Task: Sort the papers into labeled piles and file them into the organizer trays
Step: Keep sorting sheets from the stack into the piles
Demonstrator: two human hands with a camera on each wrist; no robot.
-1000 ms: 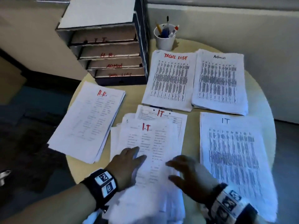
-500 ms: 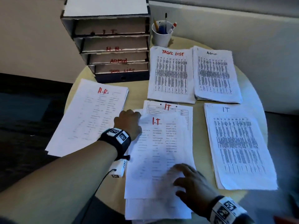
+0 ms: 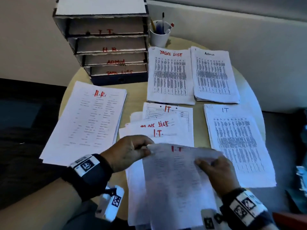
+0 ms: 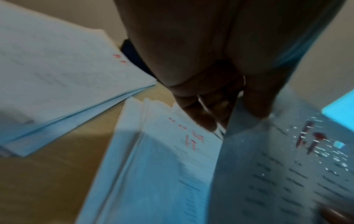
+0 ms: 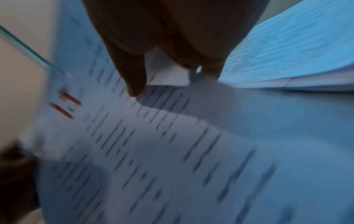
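My left hand (image 3: 147, 148) pinches the top left corner of a loose sheet marked "I.T." (image 3: 176, 171) in red. My right hand (image 3: 199, 161) holds the same sheet at its right edge, thumb on top. The sheet is lifted, curling above the mixed middle pile (image 3: 159, 130), whose top sheets read "I.T." and "Tasks List". In the left wrist view the fingertips (image 4: 254, 109) clamp the sheet (image 4: 268, 174). In the right wrist view the thumb (image 5: 134, 87) presses on the blurred sheet (image 5: 162, 151). The four-tray organizer (image 3: 108, 42), labelled I.T., H.R., Admin and Task List, stands at the back left.
Sorted piles lie around: H.R. pile (image 3: 86, 122) at left, Tasks List pile (image 3: 169, 77) and Admin pile (image 3: 214, 75) at the back, IT pile (image 3: 235, 143) at right. A white cup of pens (image 3: 159, 35) stands beside the organizer. The round table's edge (image 3: 254, 97) curves close behind the piles.
My left hand came back from the pile's top and took the I.T. sheet's corner. Both hands have lifted that sheet, uncovering another I.T. sheet and a Tasks List sheet beneath.
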